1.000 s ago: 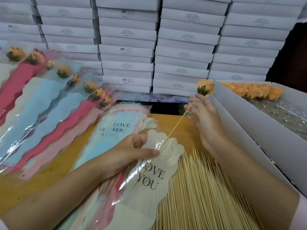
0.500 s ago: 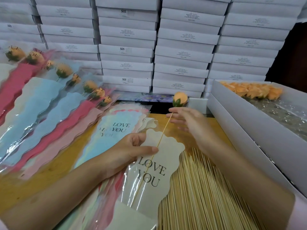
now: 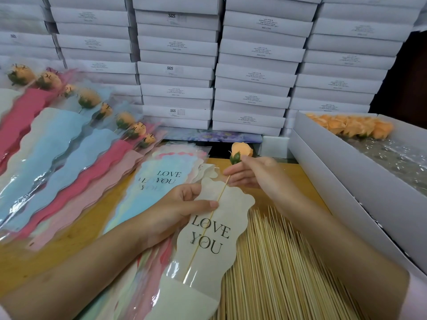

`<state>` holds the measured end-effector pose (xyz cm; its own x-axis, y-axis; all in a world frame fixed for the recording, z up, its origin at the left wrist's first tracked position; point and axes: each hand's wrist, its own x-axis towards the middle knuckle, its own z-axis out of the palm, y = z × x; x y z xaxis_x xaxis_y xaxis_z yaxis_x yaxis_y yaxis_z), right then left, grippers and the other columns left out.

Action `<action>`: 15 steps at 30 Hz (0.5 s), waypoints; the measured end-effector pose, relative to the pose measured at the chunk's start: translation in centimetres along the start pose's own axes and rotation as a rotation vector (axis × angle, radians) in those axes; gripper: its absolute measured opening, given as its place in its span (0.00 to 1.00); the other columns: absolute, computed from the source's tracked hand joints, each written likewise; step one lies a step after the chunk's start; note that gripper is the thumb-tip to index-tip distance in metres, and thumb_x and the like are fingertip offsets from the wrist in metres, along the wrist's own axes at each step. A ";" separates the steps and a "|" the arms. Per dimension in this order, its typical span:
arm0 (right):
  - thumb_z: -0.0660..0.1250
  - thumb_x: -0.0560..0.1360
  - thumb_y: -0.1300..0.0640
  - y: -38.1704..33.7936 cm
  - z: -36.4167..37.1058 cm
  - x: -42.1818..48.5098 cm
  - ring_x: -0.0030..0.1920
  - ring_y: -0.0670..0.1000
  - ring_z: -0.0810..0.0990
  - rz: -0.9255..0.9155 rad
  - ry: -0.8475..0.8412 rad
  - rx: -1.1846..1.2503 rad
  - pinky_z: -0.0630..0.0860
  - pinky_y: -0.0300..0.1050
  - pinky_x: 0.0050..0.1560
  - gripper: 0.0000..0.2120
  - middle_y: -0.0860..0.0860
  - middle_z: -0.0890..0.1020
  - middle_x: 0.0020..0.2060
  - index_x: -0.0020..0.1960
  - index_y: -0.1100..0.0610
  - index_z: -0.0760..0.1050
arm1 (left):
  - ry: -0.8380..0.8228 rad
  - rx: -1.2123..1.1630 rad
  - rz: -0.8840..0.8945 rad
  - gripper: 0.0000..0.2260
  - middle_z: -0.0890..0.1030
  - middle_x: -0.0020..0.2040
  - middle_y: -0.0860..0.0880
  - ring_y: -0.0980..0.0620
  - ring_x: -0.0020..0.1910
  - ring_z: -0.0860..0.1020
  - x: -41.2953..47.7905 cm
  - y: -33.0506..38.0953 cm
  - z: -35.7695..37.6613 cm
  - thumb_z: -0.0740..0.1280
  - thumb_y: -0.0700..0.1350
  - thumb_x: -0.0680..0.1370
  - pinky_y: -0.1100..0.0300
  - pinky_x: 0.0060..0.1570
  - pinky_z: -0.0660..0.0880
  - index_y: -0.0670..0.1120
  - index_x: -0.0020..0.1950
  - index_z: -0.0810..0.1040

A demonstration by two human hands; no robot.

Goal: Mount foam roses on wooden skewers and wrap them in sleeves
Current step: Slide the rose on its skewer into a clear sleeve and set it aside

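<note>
Skewer (image 3: 225, 186) has slid deeper into sleeve (image 3: 235, 204), rose (image 3: 240, 150) now near its mouth; right hand (image 3: 256, 173) pinches skewer below rose, left hand (image 3: 175, 211) grips sleeve; insertion judged nearly complete.

left hand (image 3: 175, 211): bare, short plain thumbnail | right hand (image 3: 256, 174): bare, short nails | forearms: both uncovered down to the frame's lower edge | right sleeve (image 3: 418, 294): pale pink, soft cloth, lower right corner | left sleeve (image 3: 3, 315): pale sliver, lower left corner
</note>
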<state>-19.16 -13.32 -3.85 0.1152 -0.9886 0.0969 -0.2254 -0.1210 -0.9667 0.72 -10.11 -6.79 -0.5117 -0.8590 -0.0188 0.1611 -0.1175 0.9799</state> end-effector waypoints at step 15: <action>0.61 0.80 0.54 0.2 -0.6 -0.3 0.58 0.46 0.72 -0.474 0.440 -0.567 0.69 0.39 0.54 0.14 0.45 0.74 0.57 0.65 0.49 0.70 | 0.014 -0.025 -0.009 0.11 0.82 0.56 0.36 0.40 0.51 0.83 -0.2 0.1 -0.1 0.70 0.37 0.73 0.53 0.48 0.81 0.40 0.55 0.82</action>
<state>-19.79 -13.07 -3.98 -0.0403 -0.7530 0.6568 -0.7110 -0.4403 -0.5483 0.90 -10.01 -6.73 -0.5016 -0.8646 -0.0304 0.1776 -0.1373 0.9745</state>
